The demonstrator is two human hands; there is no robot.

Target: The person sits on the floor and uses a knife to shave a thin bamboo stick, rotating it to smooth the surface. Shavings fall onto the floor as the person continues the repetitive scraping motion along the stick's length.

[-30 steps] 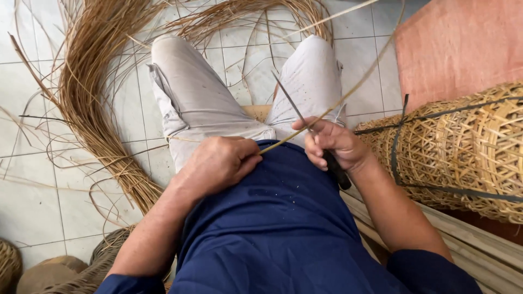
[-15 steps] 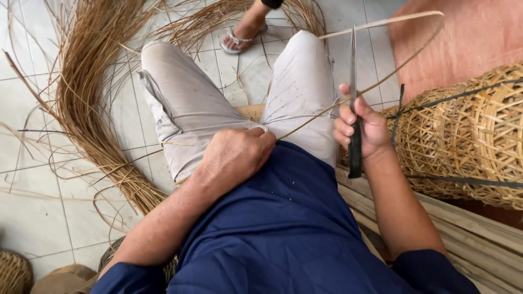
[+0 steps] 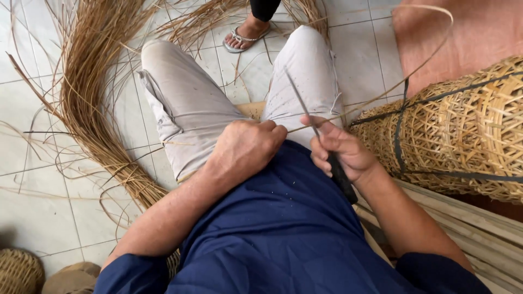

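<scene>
Rattan strip [image 3: 376, 100] is pinched in closed left hand [image 3: 248, 149] at lap, w/ knife [image 3: 327, 147] gripped in right hand [image 3: 343, 152]. Blade is best kept shallow & strip taut, drawn away from body. Basket [image 3: 463, 130] sits at right.

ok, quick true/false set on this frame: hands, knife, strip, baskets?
1. The right hand grips a black-handled knife. True.
2. The left hand lies flat on the floor. False: it is fisted at the lap, holding one end of the strip.
3. A woven basket lies at the person's right. True.
4. No one else shows. False: a sandalled foot is at the top.
</scene>
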